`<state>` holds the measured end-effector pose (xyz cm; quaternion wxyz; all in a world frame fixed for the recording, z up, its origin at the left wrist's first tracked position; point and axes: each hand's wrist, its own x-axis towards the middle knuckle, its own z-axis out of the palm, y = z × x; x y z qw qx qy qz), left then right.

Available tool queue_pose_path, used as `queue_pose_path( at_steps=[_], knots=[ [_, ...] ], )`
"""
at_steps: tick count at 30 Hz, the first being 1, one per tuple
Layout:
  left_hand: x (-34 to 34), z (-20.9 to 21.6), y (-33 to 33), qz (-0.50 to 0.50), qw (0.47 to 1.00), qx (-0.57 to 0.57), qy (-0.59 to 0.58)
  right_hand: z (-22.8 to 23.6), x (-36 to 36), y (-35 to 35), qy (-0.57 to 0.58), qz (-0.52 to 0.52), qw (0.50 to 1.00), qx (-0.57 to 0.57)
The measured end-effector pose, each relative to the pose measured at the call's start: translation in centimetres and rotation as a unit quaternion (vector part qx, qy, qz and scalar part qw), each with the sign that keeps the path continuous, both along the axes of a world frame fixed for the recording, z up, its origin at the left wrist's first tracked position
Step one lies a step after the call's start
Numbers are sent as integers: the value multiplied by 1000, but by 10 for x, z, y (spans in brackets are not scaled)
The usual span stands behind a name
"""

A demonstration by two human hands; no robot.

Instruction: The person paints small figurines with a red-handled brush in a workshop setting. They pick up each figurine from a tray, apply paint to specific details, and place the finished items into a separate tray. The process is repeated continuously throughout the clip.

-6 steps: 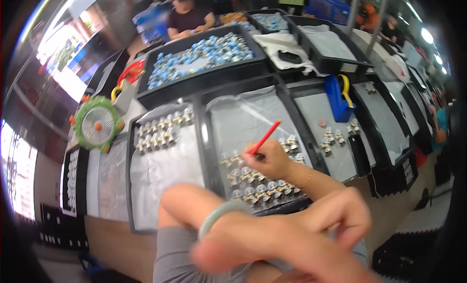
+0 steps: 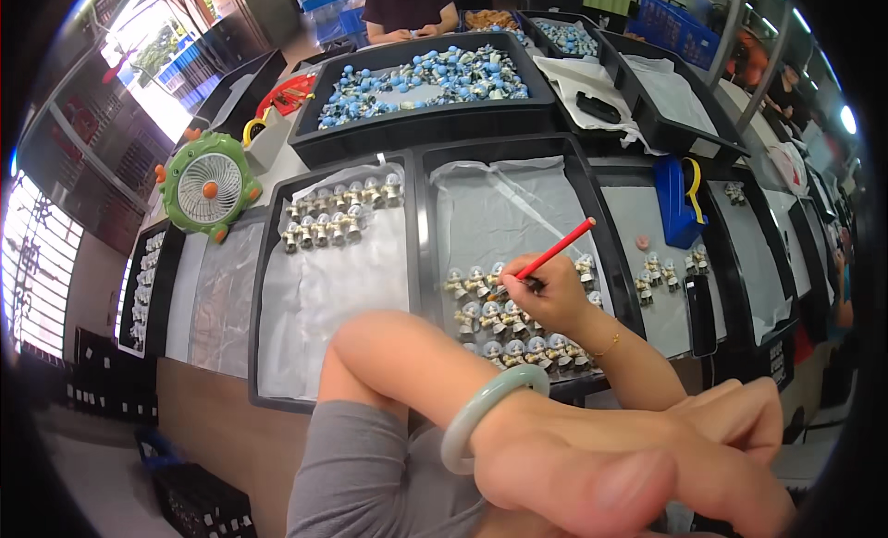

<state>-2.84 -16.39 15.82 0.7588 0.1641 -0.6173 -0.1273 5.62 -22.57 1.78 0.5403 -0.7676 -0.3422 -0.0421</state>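
My right hand [image 2: 550,293], with a thin bracelet at the wrist, is closed on a slim red pen-like stick [image 2: 560,247] tilted up to the right. Its fingertips touch or hover just over the small pale-haired figurines [image 2: 476,281] standing in rows in the near middle tray [image 2: 421,214]; whether they also pinch a figurine is hidden. Large and close at the lower right is my left hand [image 2: 601,464], below a pale green bangle [image 2: 499,413]. Its thumb stands apart, one finger stretches out and the others bend loosely; nothing shows in it.
More figurines [image 2: 319,228] stand in the left tray [image 2: 268,353]. Several others [image 2: 661,272] are in the right tray beside a blue tape dispenser [image 2: 680,205] and a black box [image 2: 700,311]. Behind are a large bin of blue parts [image 2: 416,126], a green fan [image 2: 211,188] and a seated person [image 2: 412,11].
My left hand has moved right and closer, its thumb swinging over to the right. My right hand stays at the same figurine rows with the stick. The whole view has shifted slightly.
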Motion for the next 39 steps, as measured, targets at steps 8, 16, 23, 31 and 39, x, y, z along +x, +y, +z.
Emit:
queue_pose_path(
  at_steps=[8, 16, 23, 31, 39],
  knots=[
    [0, -6, 5, 0, 1000, 5, -8, 4, -2, -3, 5, 1, 1000, -12],
    [-8, -6, 27, 63, 997, 51, 13, 10, -3, -2, -7, 15, 1000, -1],
    [-8, -13, 31, 73, 994, 72, 24, 11, -2, -2, -3, 17, 1000, -2],
    [-8, -17, 16, 44, 998, 51, 1, 4, -1, 2, -5, 8, 1000, -4],
    [-5, -14, 22, 39, 998, 44, 4, 9, -5, -8, -28, -5, 1000, 5]
  ],
)
